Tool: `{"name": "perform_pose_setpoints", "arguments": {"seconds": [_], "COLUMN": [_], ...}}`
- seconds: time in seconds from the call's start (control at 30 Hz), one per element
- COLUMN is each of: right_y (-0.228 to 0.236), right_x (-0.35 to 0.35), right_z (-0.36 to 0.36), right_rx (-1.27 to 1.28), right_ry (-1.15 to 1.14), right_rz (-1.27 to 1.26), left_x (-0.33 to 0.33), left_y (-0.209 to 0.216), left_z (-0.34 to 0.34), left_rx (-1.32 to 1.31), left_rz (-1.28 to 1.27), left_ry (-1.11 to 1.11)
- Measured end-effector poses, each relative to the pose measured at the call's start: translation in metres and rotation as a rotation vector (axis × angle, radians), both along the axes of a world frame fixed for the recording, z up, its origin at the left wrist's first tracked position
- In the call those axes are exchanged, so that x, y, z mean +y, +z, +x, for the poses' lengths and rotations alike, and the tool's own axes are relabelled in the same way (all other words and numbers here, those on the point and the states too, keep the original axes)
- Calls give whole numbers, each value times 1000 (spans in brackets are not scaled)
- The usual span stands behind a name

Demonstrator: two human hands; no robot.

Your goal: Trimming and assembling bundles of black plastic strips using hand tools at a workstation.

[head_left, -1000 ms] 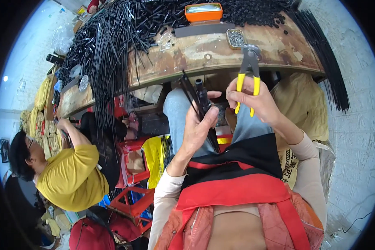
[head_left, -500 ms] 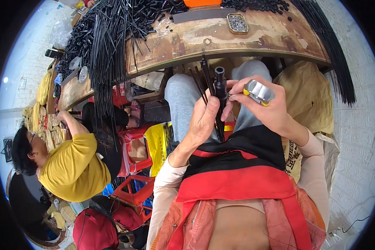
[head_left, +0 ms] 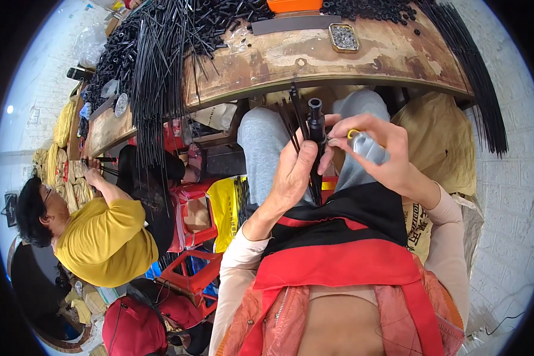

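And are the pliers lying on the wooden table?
No, the pliers are in the person's right hand, with their silvery head showing.

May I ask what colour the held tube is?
The tube is black, clearest in the head view.

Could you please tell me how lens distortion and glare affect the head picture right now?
In the head view, the table's front edge bows and the corners go black; also there, a bright spot shows over the left wall, the metal tool in the right hand looks shiny, and the black rods blend together.
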State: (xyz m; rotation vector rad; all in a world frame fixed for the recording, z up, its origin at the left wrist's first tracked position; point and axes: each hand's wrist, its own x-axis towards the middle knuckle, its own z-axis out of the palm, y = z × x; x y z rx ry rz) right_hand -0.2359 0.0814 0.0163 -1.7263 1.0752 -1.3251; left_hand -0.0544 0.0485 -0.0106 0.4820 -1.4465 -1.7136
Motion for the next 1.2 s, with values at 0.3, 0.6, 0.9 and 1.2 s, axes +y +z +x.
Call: {"name": "perform_pose_setpoints", "arguments": {"seconds": [0.3,0.6,0.9,1.2], "right_y": [9,39,58,52], "right_x": [-19,21,6,7], "right_z": [-6,-31,-45,-41], "right_rx": [32,252,288,173], "right_ry": [75,189,420,475], "right_rz": [45,751,893,856], "left_x": [-9,-23,-21,-18], "left_y": [-7,-20,-19,-22], "left_z": [3,5,3,4], "left_rx": [41,93,84,106], "left_rz": [131,177,161,169], "left_ry": [-122,-155,-175,-192]}}
